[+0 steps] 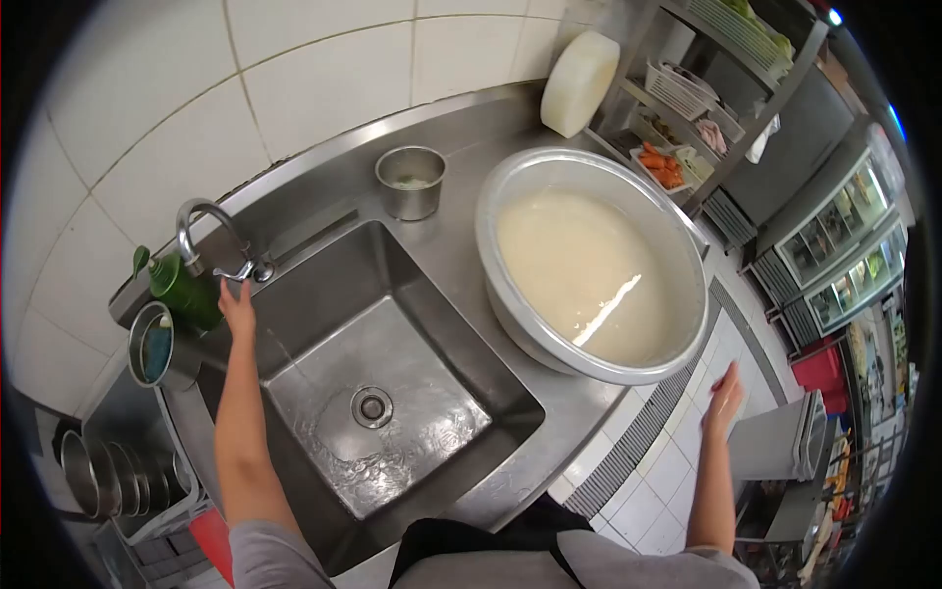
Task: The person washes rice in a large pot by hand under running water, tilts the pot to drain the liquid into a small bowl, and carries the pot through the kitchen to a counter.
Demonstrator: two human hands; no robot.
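Note:
My left hand reaches to the tap lever, its fingertips closed on it. The curved metal tap stands at the back left of a steel sink. Water wets the sink floor around the drain. My right hand hangs out to the right over the floor, fingers stretched and holding nothing. Nearest to it is a large metal basin of cloudy, cream-coloured liquid on the counter.
A small steel pot stands behind the sink. Left of the tap are a green pump bottle and a metal container. A white plastic container leans at the wall. Shelves with baskets and a grey bin are right.

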